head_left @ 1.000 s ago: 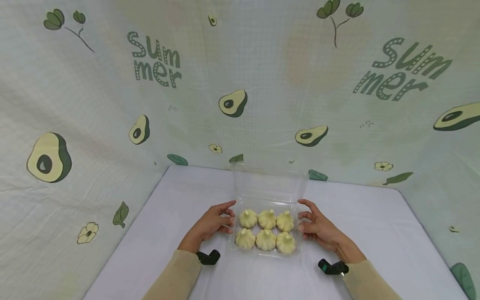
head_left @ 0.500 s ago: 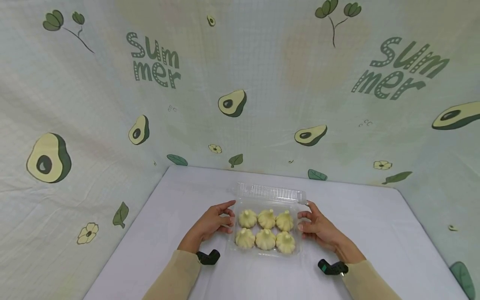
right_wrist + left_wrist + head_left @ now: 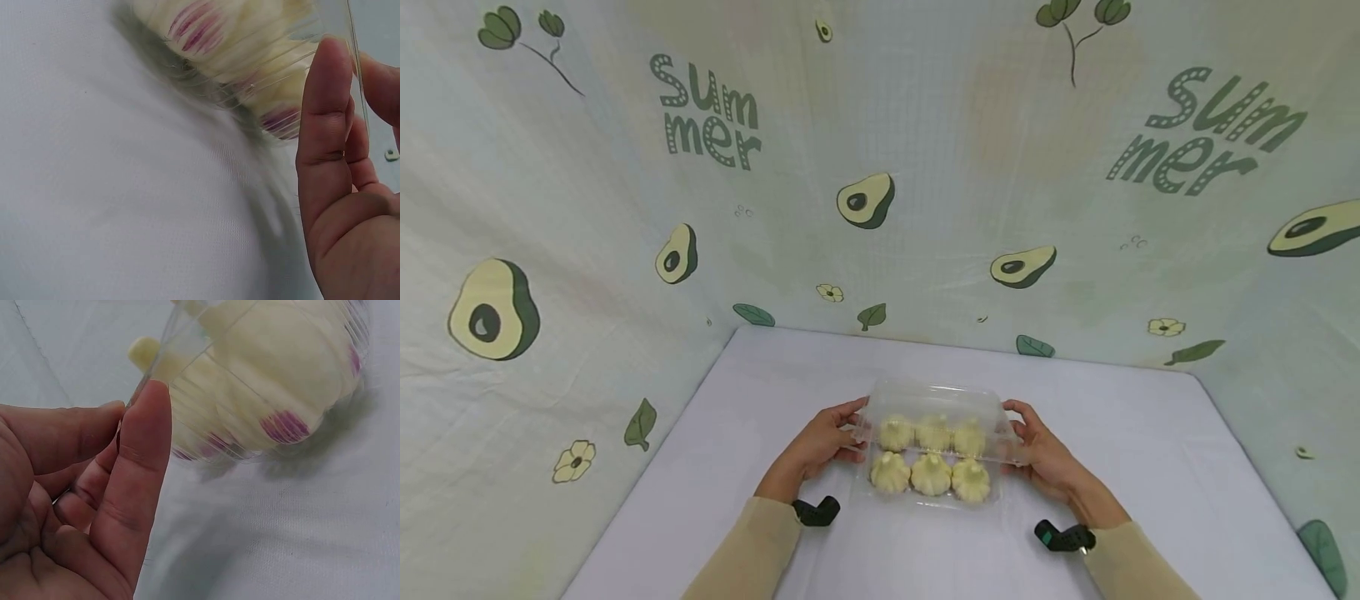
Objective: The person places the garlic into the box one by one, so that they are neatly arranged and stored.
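Observation:
A clear plastic clamshell box [image 3: 925, 502] sits on the table before me. Inside lie several garlic bulbs [image 3: 931, 473] in two rows, pale with purple marks that the wrist views show. The lid [image 3: 936, 396], hinged at the back, leans forward over the back row. My left hand [image 3: 822, 442] pinches the box's left edge; in the left wrist view, thumb and fingers [image 3: 140, 444] meet on that thin edge. On the opposite side my right hand [image 3: 1047, 454] pinches the right edge, with a finger [image 3: 325, 125] along the ribbed wall. The lid's ends partly overlap both hands.
A white cloth covers the table [image 3: 917, 558]. Behind and at both sides hangs a printed curtain [image 3: 940, 250] with avocados and lettering. Each wrist carries a small black camera mount [image 3: 817, 511], above a beige sleeve [image 3: 748, 546].
The lid was standing open at the back; it has swung forward and now tilts over the back row of garlic. Both hands stay at the box's sides, almost unmoved.

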`<action>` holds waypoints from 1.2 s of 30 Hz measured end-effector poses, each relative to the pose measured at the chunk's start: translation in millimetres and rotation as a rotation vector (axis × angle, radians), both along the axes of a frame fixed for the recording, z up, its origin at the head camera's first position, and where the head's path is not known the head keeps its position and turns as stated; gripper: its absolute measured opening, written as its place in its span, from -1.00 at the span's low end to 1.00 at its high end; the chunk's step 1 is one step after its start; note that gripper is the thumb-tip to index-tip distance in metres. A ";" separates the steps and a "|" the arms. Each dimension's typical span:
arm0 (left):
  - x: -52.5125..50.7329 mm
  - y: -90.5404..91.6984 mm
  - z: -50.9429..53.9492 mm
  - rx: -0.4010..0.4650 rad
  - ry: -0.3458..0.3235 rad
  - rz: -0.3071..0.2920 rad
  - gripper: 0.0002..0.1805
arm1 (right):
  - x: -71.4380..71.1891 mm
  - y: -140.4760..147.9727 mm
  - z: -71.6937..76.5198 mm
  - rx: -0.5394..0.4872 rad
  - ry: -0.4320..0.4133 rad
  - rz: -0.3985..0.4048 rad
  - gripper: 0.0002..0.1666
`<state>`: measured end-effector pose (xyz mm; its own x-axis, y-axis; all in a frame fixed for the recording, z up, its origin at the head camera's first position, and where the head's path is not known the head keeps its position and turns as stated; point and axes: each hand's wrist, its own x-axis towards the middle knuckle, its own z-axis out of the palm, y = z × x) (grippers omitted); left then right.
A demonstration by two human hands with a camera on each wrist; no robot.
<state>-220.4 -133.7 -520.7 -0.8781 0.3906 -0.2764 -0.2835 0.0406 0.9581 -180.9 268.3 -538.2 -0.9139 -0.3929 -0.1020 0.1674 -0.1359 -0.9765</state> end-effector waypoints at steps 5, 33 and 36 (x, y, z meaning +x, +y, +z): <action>0.0 -0.6 0.6 0.009 -0.006 -0.003 -0.11 | 0.4 -1.2 -0.5 0.032 -0.005 -0.032 -0.29; 0.7 0.7 4.0 -0.028 -0.050 0.027 -0.45 | 4.4 -2.1 4.5 0.049 -0.032 -0.128 -0.40; 1.5 0.8 3.9 -0.026 -0.031 0.014 -0.40 | 6.5 -4.4 7.0 0.054 -0.057 -0.150 -0.46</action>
<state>-219.0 -132.9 -516.8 -0.8742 0.3707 -0.3136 -0.3138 0.0615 0.9475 -174.4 263.8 -531.3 -0.9539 -0.2453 -0.1730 0.2049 -0.1111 -0.9724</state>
